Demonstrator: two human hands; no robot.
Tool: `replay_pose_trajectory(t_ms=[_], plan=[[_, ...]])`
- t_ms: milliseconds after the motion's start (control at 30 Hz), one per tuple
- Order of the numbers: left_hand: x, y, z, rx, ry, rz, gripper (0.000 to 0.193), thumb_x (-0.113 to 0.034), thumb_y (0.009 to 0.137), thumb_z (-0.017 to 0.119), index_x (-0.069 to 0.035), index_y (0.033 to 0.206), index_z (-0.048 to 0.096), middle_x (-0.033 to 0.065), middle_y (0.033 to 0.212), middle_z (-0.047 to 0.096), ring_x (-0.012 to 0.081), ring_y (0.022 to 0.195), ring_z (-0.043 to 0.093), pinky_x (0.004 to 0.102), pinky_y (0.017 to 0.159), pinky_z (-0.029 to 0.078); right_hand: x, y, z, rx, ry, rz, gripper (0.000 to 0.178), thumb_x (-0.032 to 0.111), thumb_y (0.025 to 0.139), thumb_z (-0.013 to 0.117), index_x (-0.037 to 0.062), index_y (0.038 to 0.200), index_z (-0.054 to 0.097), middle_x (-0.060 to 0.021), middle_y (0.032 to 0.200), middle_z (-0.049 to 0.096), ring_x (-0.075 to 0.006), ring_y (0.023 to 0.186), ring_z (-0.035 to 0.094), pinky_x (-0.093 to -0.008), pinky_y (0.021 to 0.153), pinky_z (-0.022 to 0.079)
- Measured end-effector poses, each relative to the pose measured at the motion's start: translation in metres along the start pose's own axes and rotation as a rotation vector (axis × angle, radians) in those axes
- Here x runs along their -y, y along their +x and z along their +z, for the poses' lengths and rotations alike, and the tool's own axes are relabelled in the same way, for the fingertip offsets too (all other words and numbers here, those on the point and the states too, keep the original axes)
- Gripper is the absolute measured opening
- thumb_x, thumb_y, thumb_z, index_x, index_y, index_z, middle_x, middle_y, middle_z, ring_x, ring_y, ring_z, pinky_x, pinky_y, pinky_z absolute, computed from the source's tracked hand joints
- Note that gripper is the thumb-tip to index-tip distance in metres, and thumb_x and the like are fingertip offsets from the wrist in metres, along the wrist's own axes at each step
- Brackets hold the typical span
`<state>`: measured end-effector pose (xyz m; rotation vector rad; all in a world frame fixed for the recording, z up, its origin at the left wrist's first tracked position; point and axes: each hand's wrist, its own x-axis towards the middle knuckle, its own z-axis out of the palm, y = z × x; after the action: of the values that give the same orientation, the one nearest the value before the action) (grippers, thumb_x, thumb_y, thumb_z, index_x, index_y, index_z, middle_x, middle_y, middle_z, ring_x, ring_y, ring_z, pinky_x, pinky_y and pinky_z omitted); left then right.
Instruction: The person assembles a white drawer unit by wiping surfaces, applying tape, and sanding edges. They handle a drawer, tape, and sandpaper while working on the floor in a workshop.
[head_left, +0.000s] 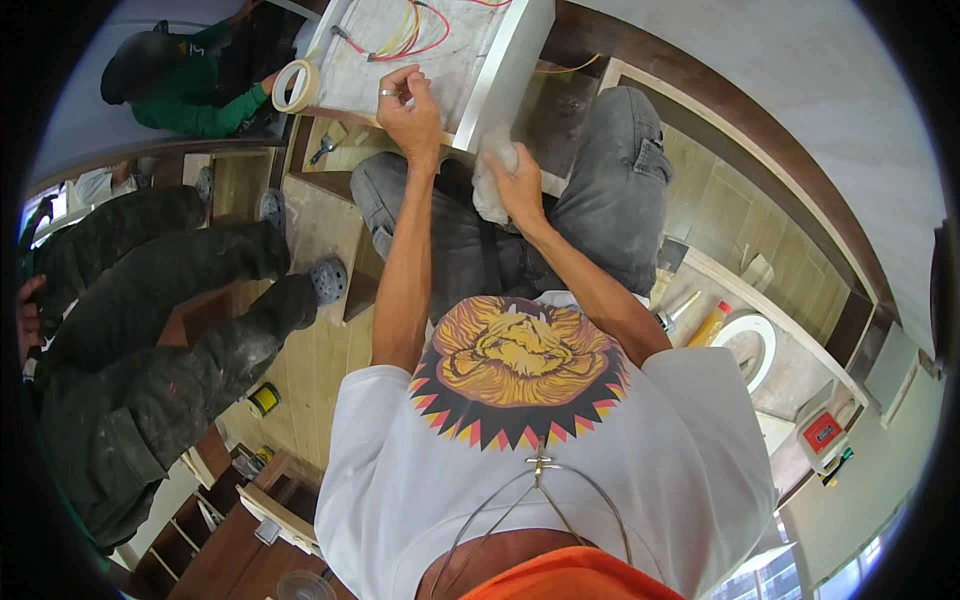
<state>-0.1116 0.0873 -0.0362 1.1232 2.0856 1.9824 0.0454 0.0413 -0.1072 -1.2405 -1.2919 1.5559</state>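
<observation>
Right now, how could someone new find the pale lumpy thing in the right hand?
Find the big white-sided box near the top middle. By its near corner, the right hand holds a pale bundle, maybe cloth. It looks crumpled, unlike the box's straight side and the grey trousers beside it.

The single view looks from head height steeply down, the shirt [545,420] nearest, the left hand [408,115] and right hand [517,190] farther off toward the upper edge. Its wide fisheye reaches a co-worker's legs [190,360] at left, bending straight edges.
</observation>
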Motion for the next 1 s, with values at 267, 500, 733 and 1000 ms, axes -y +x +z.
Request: replay_pose_trajectory(t_ms=[267, 500, 733, 1000], plan=[[0.001, 0.002, -0.001, -0.006, 0.013, 0.019, 0.012, -0.006, 0.096, 0.061, 0.002, 0.102, 0.069, 0.0087, 0.086, 0.071, 0.016, 0.076, 0.07, 0.0293, 0.073, 0.055, 0.022, -0.01, 0.0, -0.007, 0.07, 0.086, 0.031, 0.023, 0.095, 0.074, -0.0008, 0.113, 0.065, -0.008, 0.096, 0.071, -0.0143, 0.087, 0.064, -0.0297, 0.078, 0.052], [-0.003, 0.003, 0.001, 0.037, 0.014, -0.004, 0.011, -0.005, 0.098, 0.061, 0.002, 0.105, 0.067, 0.008, 0.091, 0.07, 0.0148, 0.08, 0.069, 0.0275, 0.074, 0.053, -0.012, -0.003, 0.008, -0.04, -0.011, 0.004, 0.031, 0.021, 0.095, 0.074, -0.0015, 0.113, 0.065, -0.0098, 0.097, 0.072, -0.0143, 0.084, 0.066, -0.0302, 0.076, 0.054], [0.005, 0.001, -0.005, 0.038, 0.073, 0.008, 0.012, -0.006, 0.098, 0.062, 0.002, 0.105, 0.067, 0.0083, 0.092, 0.07, 0.015, 0.081, 0.069, 0.0286, 0.075, 0.053, 0.0, -0.006, 0.012, -0.053, -0.011, -0.008, 0.031, 0.022, 0.095, 0.073, -0.0012, 0.115, 0.064, -0.0093, 0.097, 0.072, -0.0138, 0.085, 0.065, -0.0291, 0.076, 0.053], [0.004, 0.005, 0.002, 0.028, 0.066, 0.039, 0.012, -0.006, 0.098, 0.062, 0.001, 0.105, 0.067, 0.009, 0.091, 0.071, 0.0159, 0.08, 0.07, 0.0282, 0.073, 0.054, -0.009, -0.005, 0.013, -0.074, 0.006, -0.015, 0.03, 0.022, 0.097, 0.071, -0.0009, 0.115, 0.064, -0.009, 0.099, 0.072, -0.0141, 0.087, 0.065, -0.0309, 0.076, 0.053]])
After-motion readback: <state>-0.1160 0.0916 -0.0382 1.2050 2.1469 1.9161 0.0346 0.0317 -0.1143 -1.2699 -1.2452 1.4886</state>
